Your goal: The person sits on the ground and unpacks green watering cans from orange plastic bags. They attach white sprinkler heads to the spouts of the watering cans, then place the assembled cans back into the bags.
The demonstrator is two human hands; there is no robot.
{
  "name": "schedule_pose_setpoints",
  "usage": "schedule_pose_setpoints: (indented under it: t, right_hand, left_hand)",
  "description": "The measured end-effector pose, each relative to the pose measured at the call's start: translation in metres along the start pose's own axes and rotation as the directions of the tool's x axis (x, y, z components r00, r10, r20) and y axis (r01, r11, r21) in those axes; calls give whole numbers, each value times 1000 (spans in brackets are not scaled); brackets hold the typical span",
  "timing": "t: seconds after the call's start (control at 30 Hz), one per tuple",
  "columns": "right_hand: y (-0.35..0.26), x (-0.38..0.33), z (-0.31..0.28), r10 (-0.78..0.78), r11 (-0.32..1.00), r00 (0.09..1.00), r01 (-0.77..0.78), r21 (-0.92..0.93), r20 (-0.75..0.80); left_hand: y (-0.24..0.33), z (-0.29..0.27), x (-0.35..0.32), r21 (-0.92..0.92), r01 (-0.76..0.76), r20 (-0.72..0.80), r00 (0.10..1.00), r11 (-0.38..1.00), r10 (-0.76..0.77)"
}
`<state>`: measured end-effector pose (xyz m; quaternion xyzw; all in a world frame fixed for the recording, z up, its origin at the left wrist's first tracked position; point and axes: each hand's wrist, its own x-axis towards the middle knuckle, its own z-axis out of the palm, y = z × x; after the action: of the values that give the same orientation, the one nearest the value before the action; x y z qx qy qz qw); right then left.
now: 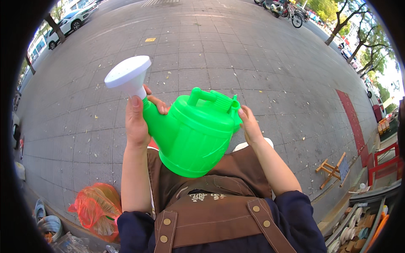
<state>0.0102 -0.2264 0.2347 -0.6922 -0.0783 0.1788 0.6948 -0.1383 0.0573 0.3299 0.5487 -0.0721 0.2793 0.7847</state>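
Observation:
A bright green plastic watering can (190,135) is held up in front of my brown apron, tilted, with its spout pointing up to the left. A white sprinkler head (128,74) sits on the end of the spout. My left hand (141,118) wraps round the spout just below that head, thumb at the front and fingers behind. At the can's other side, my right hand (249,123) grips the green handle; part of its fingers is hidden behind the handle. The can's top, with a short raised bar, faces up.
Grey paving slabs (202,55) spread ahead. An orange-red plastic bag (99,208) lies at lower left, near coiled material (51,225). To the right stand a small wooden folding stand (331,170) and a red-framed piece (384,162). A white car (69,24) and a bicycle (295,19) are farther off.

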Motion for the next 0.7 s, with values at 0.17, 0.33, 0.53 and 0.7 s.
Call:
schedule_pose_setpoints:
  t: [0.17, 0.33, 0.53, 0.7]
  right_hand:
    - [29, 20, -17, -13, 824, 955, -158, 543, 298]
    - [26, 20, -34, -126, 882, 968, 10, 472, 215]
    - [36, -11, -70, -71, 902, 986, -2, 432, 151]
    - [24, -29, -70, -75, 920, 997, 62, 386, 18]
  left_hand:
    - [11, 5, -4, -179, -2, 27, 1000, 984, 7]
    - [8, 11, -17, -201, 25, 17, 1000, 979, -22]
    - [22, 23, -18, -130, 129, 80, 990, 983, -120]
    - [28, 29, -12, -202, 130, -51, 988, 971, -143]
